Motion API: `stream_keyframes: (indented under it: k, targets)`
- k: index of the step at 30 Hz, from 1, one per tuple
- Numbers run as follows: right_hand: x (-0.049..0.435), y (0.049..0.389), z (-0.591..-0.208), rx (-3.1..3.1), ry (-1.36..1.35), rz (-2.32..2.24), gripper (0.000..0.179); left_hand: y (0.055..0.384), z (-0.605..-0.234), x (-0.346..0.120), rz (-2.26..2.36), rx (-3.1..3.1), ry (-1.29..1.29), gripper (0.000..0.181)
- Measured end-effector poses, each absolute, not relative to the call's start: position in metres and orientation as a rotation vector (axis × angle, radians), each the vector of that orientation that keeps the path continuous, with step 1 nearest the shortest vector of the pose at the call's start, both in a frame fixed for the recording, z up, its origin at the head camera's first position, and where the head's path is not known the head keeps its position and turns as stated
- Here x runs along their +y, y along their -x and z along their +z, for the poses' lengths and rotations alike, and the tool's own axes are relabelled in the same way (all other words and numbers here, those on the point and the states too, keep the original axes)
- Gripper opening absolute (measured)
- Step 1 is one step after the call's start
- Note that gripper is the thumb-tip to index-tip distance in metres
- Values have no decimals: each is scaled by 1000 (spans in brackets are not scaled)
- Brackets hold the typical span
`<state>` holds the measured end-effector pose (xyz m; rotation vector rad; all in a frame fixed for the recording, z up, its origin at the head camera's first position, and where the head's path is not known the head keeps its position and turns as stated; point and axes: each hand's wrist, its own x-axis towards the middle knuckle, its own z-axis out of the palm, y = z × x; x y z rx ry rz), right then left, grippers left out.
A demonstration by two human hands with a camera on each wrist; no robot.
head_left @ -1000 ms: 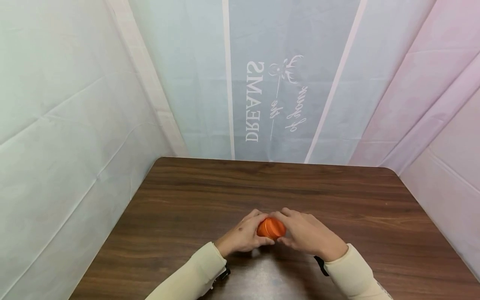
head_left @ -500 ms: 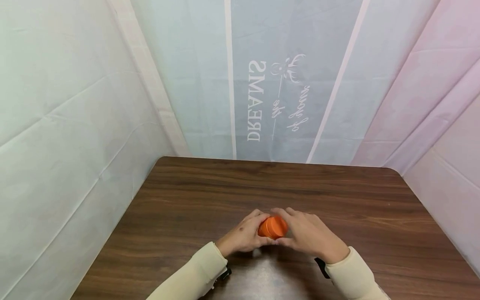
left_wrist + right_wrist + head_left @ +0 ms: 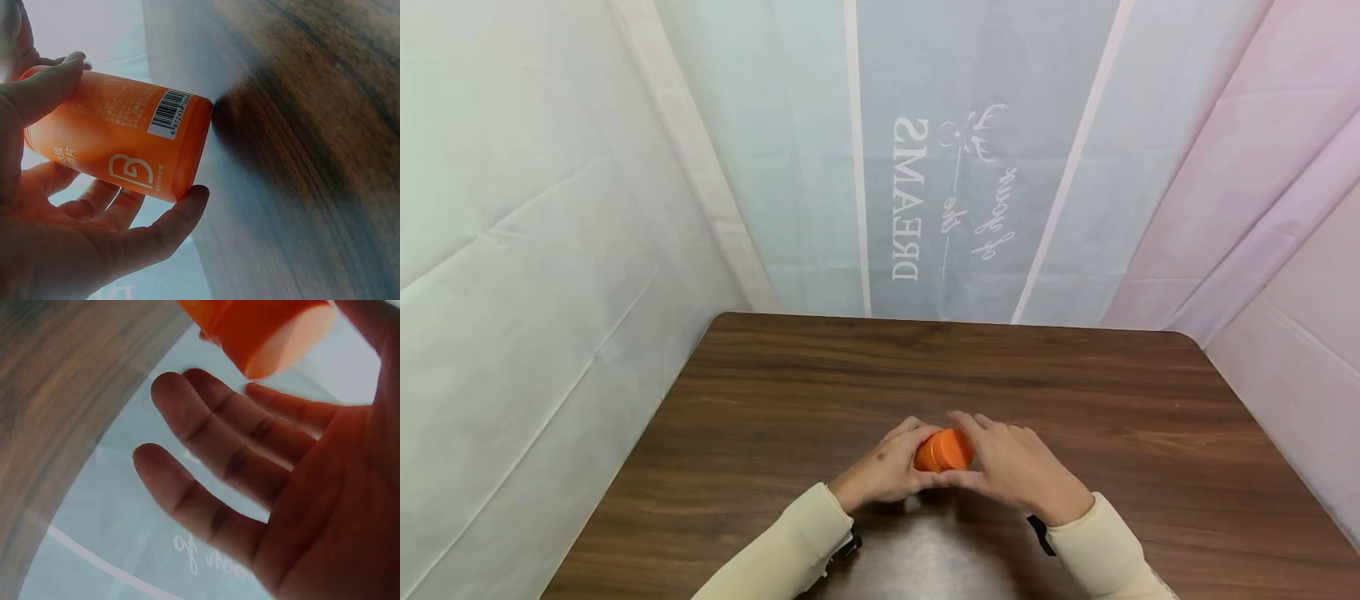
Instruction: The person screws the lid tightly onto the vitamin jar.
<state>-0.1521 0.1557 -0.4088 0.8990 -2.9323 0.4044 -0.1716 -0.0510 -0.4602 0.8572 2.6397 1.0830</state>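
An orange pill bottle (image 3: 929, 457) is tilted on its side above the table, its orange cap (image 3: 957, 450) toward the right. My left hand (image 3: 889, 468) grips its body between thumb and fingers. In the left wrist view the bottle (image 3: 119, 134) shows a barcode label (image 3: 169, 114), a large B and small print, with its base near the wood. My right hand (image 3: 1021, 468) is held around the cap end. From the right wrist, the cap (image 3: 275, 340) appears apart from the spread, loosely bent fingers (image 3: 231, 456); the right thumb is mostly out of that view.
A dark brown wooden table (image 3: 820, 375) extends beneath both hands. Behind it hangs a pale blue-grey cloth (image 3: 985, 50) with mirrored lettering, and a whitish cloth wall (image 3: 535, 250) lines the left side. A black wrist strap (image 3: 1041, 533) shows at the right cuff.
The right fingers have loosened and spread away from the cap, so more of its orange top shows. My left hand keeps holding the bottle in nearly the same spot.
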Motion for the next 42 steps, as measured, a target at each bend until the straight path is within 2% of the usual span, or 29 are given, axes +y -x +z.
stream_keyframes:
  k: [3, 7, 15, 42]
  targets:
    - [160, 153, -409, -2854, -1026, 377, 70, 172, -460, -52, 1066, 2648, -869, 54]
    - [163, 154, -410, -2800, -1105, 392, 61, 173, -460, -52, 1069, 2652, -880, 56]
    - [160, 154, -414, -2779, -1097, 440, 52, 174, -461, -52, 1100, 2632, -876, 54]
    - [154, 155, -416, -2820, -1036, 313, 51, 174, -456, -50, 1126, 2615, -812, 54]
